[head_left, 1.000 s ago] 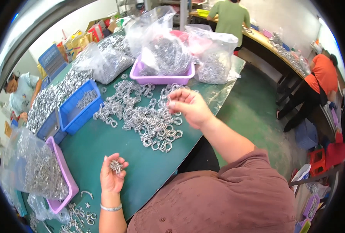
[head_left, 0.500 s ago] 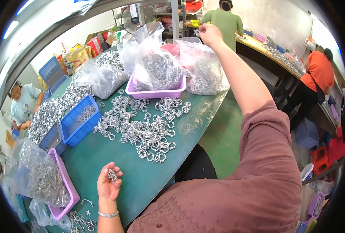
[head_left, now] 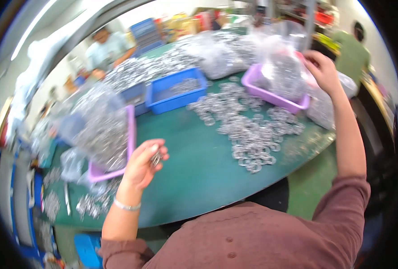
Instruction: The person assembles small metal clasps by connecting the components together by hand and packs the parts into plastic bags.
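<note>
While the left hand [head_left: 140, 168] curls around a small clump of metal pieces [head_left: 156, 158], thumb and fingers bent about it, the right hand [head_left: 324, 74] is raised farther ahead and to the right, its fingers bent close to a clear bag [head_left: 285, 74] of silvery parts. Blur hides whether the right hand pinches anything or touches the plastic, so I cannot tell.

To the right of the left hand, and nearer the body than the right hand, a pile of metal rings [head_left: 252, 139] lies loose on the green counter [head_left: 185, 179]. Each ring looks light, stiff and hard to break, though probably smooth enough to slip and apt to catch on its neighbours. A pinch across one rim, at the thin near edge of the pile, should free one most cleanly. The clump in the left hand likely weighs little but could spill if the fingers loosen; a cupped palm underneath suits it. The bag beside the right hand seems soft yet heavy when full, better supported from below than lifted by its thin film.
</note>
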`<action>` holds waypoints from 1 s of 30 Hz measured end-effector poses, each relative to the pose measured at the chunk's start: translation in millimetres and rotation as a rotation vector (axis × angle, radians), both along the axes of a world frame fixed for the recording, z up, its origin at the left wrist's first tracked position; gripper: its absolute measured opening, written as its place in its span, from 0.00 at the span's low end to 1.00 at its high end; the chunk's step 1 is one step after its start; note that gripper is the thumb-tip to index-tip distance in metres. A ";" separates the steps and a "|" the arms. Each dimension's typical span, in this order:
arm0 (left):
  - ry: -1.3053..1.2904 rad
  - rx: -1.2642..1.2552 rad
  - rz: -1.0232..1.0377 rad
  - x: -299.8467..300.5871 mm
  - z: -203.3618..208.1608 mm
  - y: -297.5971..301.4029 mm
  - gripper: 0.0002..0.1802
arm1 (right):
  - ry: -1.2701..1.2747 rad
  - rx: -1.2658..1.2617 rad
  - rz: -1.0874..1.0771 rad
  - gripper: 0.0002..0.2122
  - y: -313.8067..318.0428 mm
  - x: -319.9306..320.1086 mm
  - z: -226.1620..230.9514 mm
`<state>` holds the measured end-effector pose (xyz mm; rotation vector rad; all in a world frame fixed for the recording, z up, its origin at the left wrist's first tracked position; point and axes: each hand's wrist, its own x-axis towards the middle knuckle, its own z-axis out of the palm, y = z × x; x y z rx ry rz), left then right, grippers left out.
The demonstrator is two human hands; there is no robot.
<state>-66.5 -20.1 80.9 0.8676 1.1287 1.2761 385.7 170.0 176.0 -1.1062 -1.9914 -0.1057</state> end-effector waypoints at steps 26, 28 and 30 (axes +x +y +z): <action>1.670 0.837 0.481 -61.4 131.9 36.9 0.13 | -0.345 -0.227 0.350 0.10 -19.2 -137.2 -140.4; 1.578 0.864 0.371 -25.4 104.4 33.2 0.10 | -0.433 -0.261 0.328 0.11 -19.6 -152.9 -141.6; 1.414 0.782 0.221 -5.3 69.9 29.4 0.10 | -0.476 -0.175 0.357 0.12 -17.6 -171.1 -150.6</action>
